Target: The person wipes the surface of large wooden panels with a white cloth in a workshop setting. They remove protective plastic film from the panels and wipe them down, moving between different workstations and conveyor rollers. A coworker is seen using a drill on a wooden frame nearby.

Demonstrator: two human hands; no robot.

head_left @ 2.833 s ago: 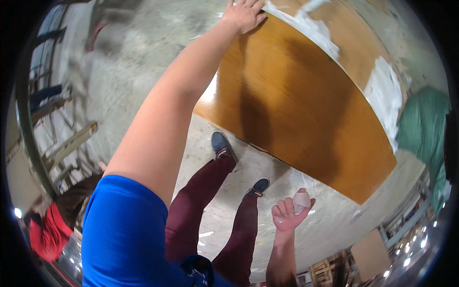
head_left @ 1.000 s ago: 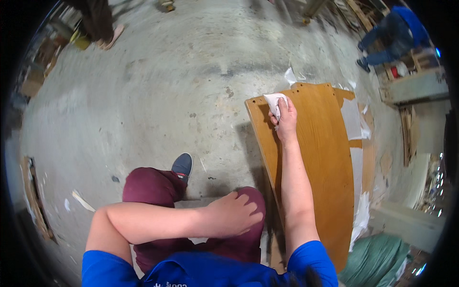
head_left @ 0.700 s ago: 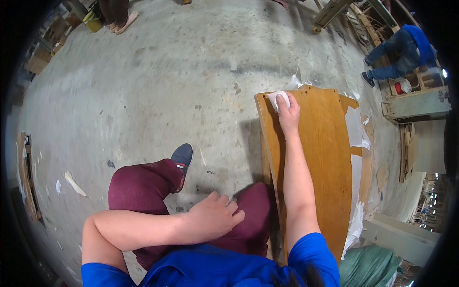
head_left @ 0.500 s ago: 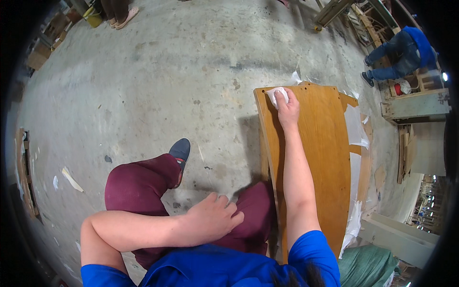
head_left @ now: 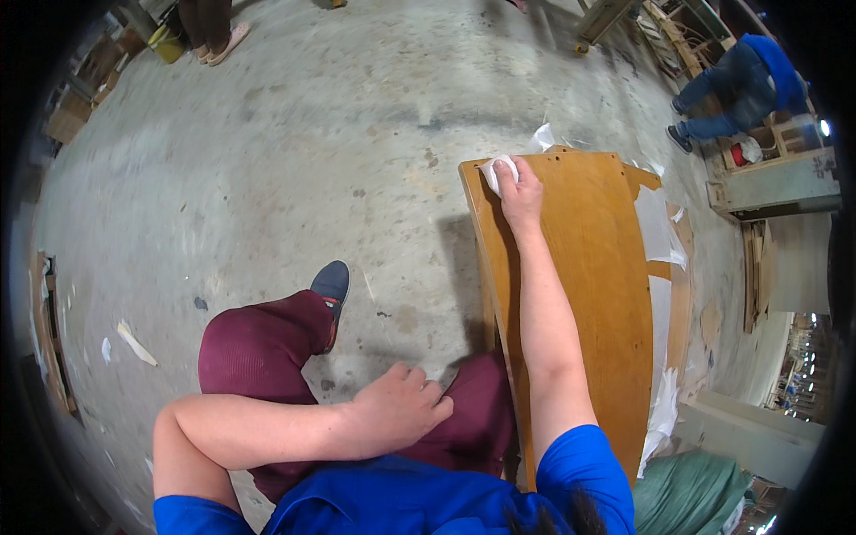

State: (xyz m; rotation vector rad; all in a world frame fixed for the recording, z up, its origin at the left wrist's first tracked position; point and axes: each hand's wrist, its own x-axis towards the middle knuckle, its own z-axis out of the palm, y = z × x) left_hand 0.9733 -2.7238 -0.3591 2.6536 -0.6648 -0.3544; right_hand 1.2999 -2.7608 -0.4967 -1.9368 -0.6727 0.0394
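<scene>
A white cloth [head_left: 489,176] is gripped in my right hand [head_left: 522,198], pressed against the far left corner of a brown wooden panel [head_left: 593,294]. The panel has small holes along its far and right edges. My right arm reaches out over it. Bent across my lap, my left arm ends in my left hand [head_left: 399,410], which rests near my thigh [head_left: 477,415]. Its fingers are loosely bent and slightly apart, with nothing visible in them; the palm is hidden.
White paper sheets [head_left: 658,227] and more boards lie under and right of the panel. A green cloth bundle [head_left: 695,495] is at the lower right. One person [head_left: 753,85] bends over at the far right; another's legs [head_left: 207,31] stand by a yellow bucket [head_left: 168,43] at the far left.
The view has shifted a little, so the panel sits slightly further left in it. My right hand stays at the panel's far left corner with the cloth. My left hand has barely moved.
</scene>
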